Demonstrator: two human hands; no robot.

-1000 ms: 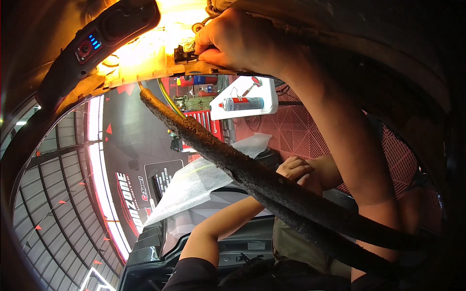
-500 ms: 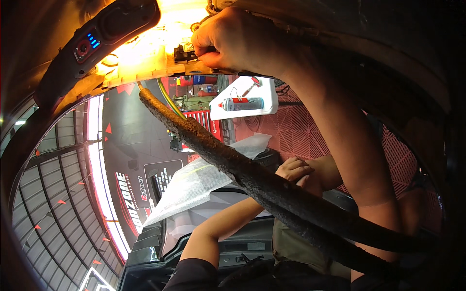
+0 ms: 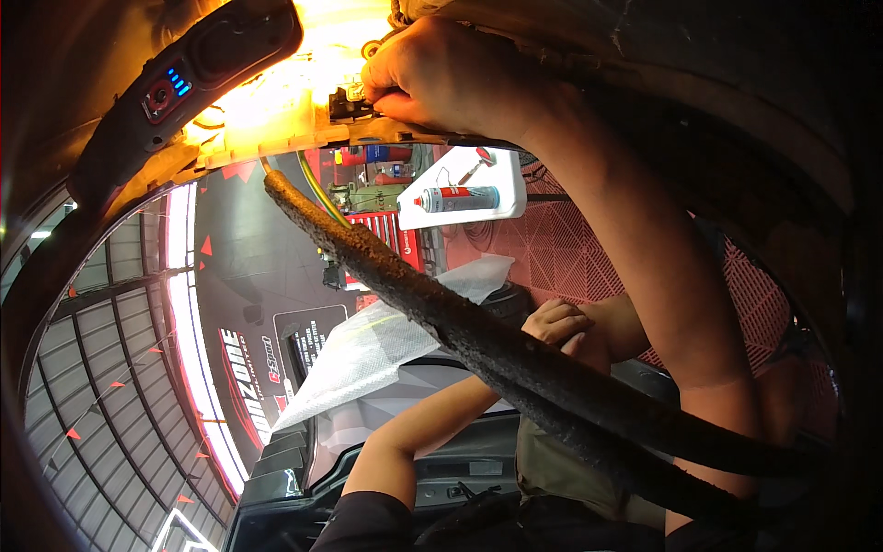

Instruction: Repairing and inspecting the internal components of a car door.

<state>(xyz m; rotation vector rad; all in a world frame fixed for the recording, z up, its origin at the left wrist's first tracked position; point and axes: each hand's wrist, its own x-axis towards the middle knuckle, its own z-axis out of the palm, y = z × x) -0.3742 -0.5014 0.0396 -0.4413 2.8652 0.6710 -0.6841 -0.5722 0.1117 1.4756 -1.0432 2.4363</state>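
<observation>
My right hand (image 3: 428, 78) reaches up to the brightly lit edge of a dark housing. Its thumb and fingers are pinched together beside a small fitting (image 3: 351, 92), and what lies between them is hidden. A round metal eyelet (image 3: 371, 50) sits just above the fingertips. Low in the middle, my left hand (image 3: 556, 322) has its fingers curled over a bare limb (image 3: 621, 324), perhaps a knee. Between the camera and my left forearm runs a thick, rough dark hose (image 3: 441, 322), which covers the wrist. A yellow-green wire (image 3: 320, 191) emerges near the hose's upper end.
A black work lamp (image 3: 175, 87) with blue indicator lights glows at upper left. Beyond the opening stand a white tray (image 3: 506, 207) with a spray can (image 3: 460, 198), a red tool cabinet (image 3: 395, 235) and a translucent sheet (image 3: 368, 354). Red floor tiles (image 3: 561, 267) lie behind.
My right hand has shifted very slightly, with its fingers still pinched at the same spot. My left hand and the hose look unchanged.
</observation>
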